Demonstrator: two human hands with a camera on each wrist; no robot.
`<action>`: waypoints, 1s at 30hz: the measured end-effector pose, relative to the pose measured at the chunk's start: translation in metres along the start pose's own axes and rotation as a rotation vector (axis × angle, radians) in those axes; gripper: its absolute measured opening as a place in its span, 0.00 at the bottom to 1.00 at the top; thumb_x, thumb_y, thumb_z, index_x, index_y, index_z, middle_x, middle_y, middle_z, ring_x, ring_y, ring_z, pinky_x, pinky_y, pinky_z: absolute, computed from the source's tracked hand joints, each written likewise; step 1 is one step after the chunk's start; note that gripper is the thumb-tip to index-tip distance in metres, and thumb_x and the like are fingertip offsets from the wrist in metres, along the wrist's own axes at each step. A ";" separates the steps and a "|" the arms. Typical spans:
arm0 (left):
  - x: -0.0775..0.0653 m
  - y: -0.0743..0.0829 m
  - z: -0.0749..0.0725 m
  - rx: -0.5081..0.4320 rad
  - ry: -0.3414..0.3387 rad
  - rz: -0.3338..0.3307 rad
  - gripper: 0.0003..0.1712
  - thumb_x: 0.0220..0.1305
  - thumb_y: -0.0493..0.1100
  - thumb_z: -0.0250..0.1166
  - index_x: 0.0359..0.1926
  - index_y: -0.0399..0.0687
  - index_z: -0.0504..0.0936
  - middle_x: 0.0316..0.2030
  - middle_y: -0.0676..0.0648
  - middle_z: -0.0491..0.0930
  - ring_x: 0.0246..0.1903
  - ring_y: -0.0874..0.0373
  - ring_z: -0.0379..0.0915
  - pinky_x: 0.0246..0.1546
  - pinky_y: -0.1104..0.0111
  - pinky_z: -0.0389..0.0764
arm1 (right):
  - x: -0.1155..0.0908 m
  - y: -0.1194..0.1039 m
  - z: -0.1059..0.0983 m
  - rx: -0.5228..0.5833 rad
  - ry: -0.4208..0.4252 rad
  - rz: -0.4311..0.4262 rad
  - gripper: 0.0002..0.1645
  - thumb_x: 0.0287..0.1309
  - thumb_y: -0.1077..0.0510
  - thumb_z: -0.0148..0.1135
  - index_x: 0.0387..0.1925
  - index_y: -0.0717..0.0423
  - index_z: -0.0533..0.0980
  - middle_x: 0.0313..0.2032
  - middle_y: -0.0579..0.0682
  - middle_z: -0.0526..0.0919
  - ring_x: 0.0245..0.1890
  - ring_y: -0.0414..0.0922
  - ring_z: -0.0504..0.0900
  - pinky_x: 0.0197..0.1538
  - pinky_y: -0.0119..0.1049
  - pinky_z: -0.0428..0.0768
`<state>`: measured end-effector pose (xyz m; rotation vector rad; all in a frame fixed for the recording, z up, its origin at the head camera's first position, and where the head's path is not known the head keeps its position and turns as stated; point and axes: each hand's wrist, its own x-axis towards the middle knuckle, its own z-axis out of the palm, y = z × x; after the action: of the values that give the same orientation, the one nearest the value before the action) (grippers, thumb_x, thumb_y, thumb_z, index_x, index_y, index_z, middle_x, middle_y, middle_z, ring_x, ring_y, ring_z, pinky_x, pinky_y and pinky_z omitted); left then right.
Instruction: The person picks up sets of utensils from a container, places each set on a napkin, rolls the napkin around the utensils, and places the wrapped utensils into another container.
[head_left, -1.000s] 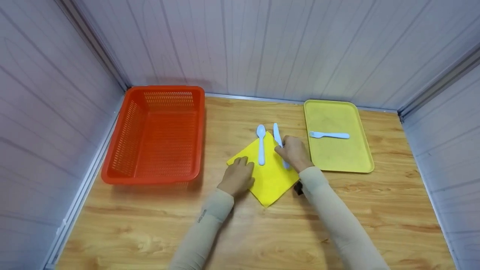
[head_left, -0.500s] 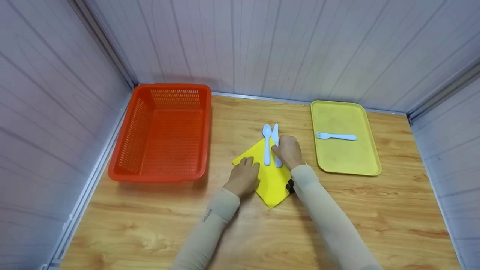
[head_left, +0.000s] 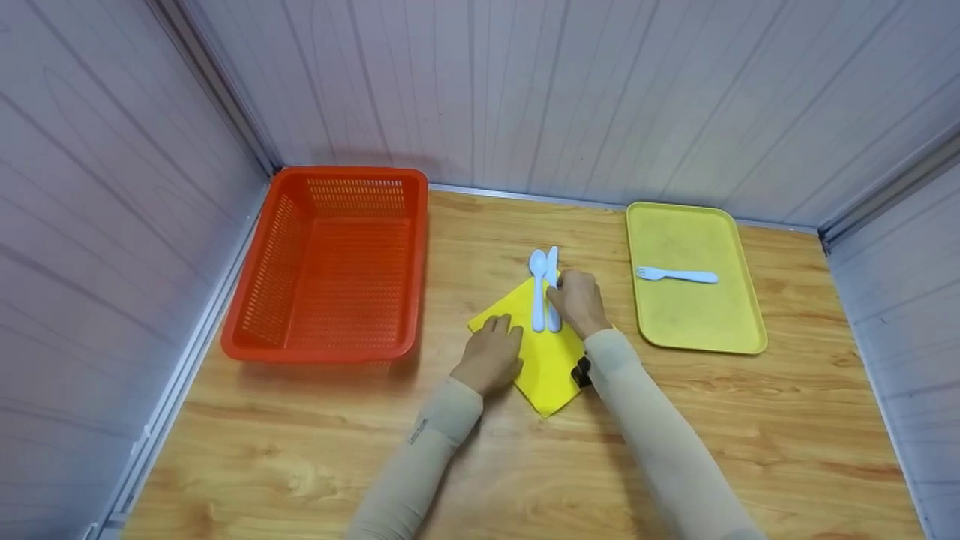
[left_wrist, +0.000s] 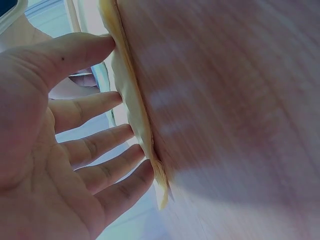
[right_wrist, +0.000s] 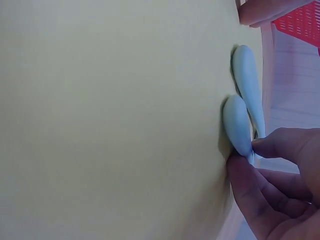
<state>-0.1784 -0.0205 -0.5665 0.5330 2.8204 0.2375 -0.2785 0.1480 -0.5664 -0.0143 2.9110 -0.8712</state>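
On the wooden table a yellow napkin [head_left: 549,375] lies turned as a diamond, with a light blue spoon [head_left: 538,300] and knife [head_left: 553,320] side by side on it. My right hand [head_left: 581,301] pinches the knife's handle between thumb and finger; the right wrist view shows the knife handle [right_wrist: 236,122] at the fingertips, next to the spoon handle [right_wrist: 246,72]. At the napkin's left side is my left hand [head_left: 491,356]. In the left wrist view its fingers [left_wrist: 92,147] are spread and nearly straight, their tips resting on the napkin [left_wrist: 132,95].
A red-orange plastic basket [head_left: 319,353] with slotted walls stands at the left. To the right lies a yellow tray [head_left: 701,319] bearing a light blue fork [head_left: 679,275]. Pale panel walls [head_left: 510,97] border the table at the back and both sides.
My right hand has brought the knife left and straightened it, so it now lies parallel and close to the spoon. The left hand stays on the napkin. The view has shifted slightly.
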 end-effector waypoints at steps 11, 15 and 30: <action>0.001 0.000 0.003 0.022 -0.004 0.007 0.30 0.71 0.49 0.61 0.67 0.39 0.71 0.69 0.34 0.62 0.68 0.38 0.59 0.63 0.51 0.70 | -0.001 0.001 0.000 0.032 0.006 -0.001 0.13 0.62 0.62 0.57 0.21 0.60 0.76 0.18 0.48 0.73 0.16 0.41 0.69 0.19 0.32 0.67; 0.000 0.000 0.004 0.031 0.017 0.016 0.29 0.70 0.49 0.61 0.66 0.39 0.72 0.68 0.34 0.64 0.67 0.38 0.60 0.62 0.51 0.71 | -0.002 0.001 0.000 0.031 0.005 0.004 0.13 0.62 0.62 0.58 0.22 0.61 0.78 0.19 0.49 0.75 0.18 0.41 0.71 0.20 0.33 0.69; 0.002 0.000 0.004 0.008 -0.011 0.001 0.31 0.71 0.50 0.61 0.68 0.39 0.71 0.70 0.34 0.62 0.69 0.39 0.58 0.65 0.52 0.68 | -0.004 0.004 0.001 0.040 0.004 0.010 0.12 0.61 0.61 0.57 0.23 0.61 0.79 0.19 0.49 0.76 0.18 0.41 0.71 0.21 0.33 0.68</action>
<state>-0.1787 -0.0194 -0.5707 0.5356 2.8113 0.2225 -0.2748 0.1506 -0.5694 0.0047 2.8944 -0.9291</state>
